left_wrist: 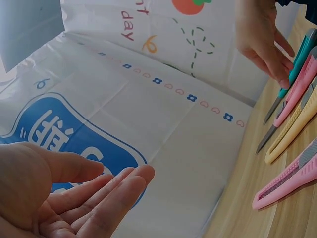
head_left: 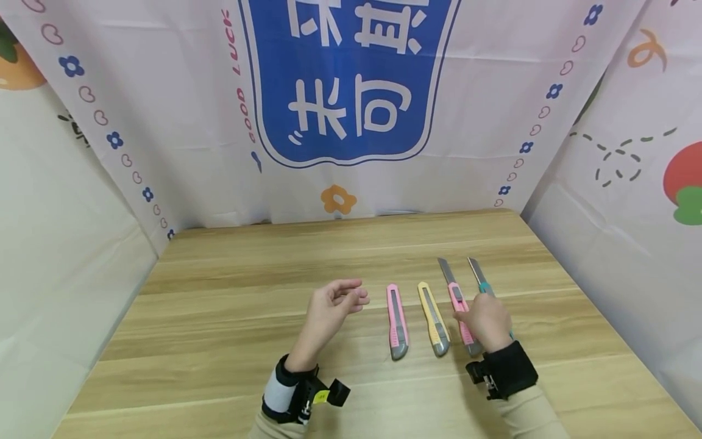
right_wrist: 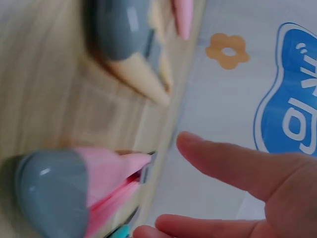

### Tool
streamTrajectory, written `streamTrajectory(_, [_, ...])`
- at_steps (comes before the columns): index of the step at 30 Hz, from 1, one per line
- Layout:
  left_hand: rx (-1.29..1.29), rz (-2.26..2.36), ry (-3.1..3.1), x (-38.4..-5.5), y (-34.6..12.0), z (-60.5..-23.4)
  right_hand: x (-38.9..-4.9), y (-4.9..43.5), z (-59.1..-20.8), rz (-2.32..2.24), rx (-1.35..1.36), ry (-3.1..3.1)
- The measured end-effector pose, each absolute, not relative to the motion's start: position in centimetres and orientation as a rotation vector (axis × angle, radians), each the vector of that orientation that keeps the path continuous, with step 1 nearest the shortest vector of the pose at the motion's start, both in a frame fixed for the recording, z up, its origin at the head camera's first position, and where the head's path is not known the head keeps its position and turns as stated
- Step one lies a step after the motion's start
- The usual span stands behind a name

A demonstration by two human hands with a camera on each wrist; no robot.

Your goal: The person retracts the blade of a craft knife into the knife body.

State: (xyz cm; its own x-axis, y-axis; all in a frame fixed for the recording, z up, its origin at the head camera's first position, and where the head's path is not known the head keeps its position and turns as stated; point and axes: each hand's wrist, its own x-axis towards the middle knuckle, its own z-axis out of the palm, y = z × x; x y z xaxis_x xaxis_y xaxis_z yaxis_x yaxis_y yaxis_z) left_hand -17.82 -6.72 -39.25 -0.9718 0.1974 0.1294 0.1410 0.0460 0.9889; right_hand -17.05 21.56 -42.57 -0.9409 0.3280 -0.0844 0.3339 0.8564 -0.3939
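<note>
Four utility knives lie side by side on the wooden table. Leftmost is a pink utility knife (head_left: 393,334), and beside it a yellow utility knife (head_left: 435,323); neither shows its blade sticking out. A second pink utility knife (head_left: 466,333) and a teal utility knife (head_left: 485,287) have their blades extended. My right hand (head_left: 487,320) hovers over these two, hiding much of the teal one, its thumb and fingers apart with nothing between them in the right wrist view. Left of the knives, my left hand (head_left: 329,314) is raised, fingers loosely bent and holding nothing.
The wooden table (head_left: 230,317) meets a hanging white cloth (head_left: 192,134) with a blue printed emblem at its back edge. Printed white sheets (head_left: 620,244) also stand along the left and right sides. Both wrists wear black straps with small cameras.
</note>
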Motion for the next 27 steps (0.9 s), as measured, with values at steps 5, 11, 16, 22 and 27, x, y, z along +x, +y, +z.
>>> streamTrajectory(5, [0.345, 2.100, 2.247, -17.9, -6.8, -39.2, -17.4, 21.8, -43.3, -0.549, 0.473, 2.949])
streamTrajectory(11, [0.347, 2.095, 2.259, -17.8, -6.9, -39.1, -17.4, 21.9, -43.7, -0.497, 0.437, 2.885])
streamTrajectory(16, [0.361, 2.103, 2.259, -17.7, -6.9, -39.1, -17.5, 22.0, -43.9, -0.501, 0.458, 2.886])
streamTrajectory(22, [0.356, 2.099, 2.264, -17.7, -7.0, -39.1, -17.7, 22.0, -44.0, -0.519, 0.484, 2.872])
streamTrajectory(27, [0.341, 2.101, 2.248, -17.8, -6.8, -39.1, -17.6, 22.3, -44.0, -0.553, 0.493, 2.857])
